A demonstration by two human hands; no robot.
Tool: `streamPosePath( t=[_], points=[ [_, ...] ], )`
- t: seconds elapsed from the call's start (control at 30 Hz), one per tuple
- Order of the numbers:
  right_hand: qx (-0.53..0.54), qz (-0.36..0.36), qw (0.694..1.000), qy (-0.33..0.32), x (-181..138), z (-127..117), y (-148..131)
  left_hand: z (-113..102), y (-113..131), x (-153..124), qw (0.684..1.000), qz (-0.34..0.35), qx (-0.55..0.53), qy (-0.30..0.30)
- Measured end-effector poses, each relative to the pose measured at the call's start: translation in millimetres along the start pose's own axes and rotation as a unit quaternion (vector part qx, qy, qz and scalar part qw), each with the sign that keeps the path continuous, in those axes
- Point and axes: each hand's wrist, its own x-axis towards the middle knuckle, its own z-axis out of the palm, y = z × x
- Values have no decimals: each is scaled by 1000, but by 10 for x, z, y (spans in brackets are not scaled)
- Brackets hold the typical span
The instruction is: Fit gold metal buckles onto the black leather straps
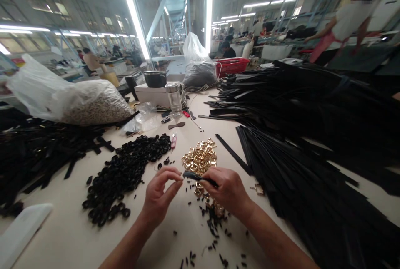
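Black strap [191, 175] is jutting toward 9 o'clock from the right hand [223, 186], whose thumb and curled fingers are pinching it. Just beside its free end, the left hand [158, 190] is holding thumb and forefinger almost together; whether they are gripping anything small, I cannot tell.

With the strap as the dial's centre, gold buckles [200, 155] are lying at 12 o'clock, black rings [126, 179] are heaping at 9, and long black strips [271, 165] are fanning out at 3. Small black pieces [213, 224] are littering the pale table [68, 237] around 5 o'clock. At 10, a plastic bag [93, 102] is slumping.
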Motion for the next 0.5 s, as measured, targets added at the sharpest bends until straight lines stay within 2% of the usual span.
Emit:
streamPosePath(
  t=[0.1,0.17,0.33,0.5],
  points=[
    [-17,8,1000,23,22,-104,56,-43,3,-30,986,-60,-147,-58],
    [-11,-4,1000,24,23,-135,52,-29,-20,-47,976,-118,-162,-87],
    [1,-38,999,-4,-21,-86,-29,43,-77,-20,962,-243,-121,-15],
    [-6,-40,999,-37,-49,-37,-74,65,-75,-5,949,-295,-113,8]
  ],
)
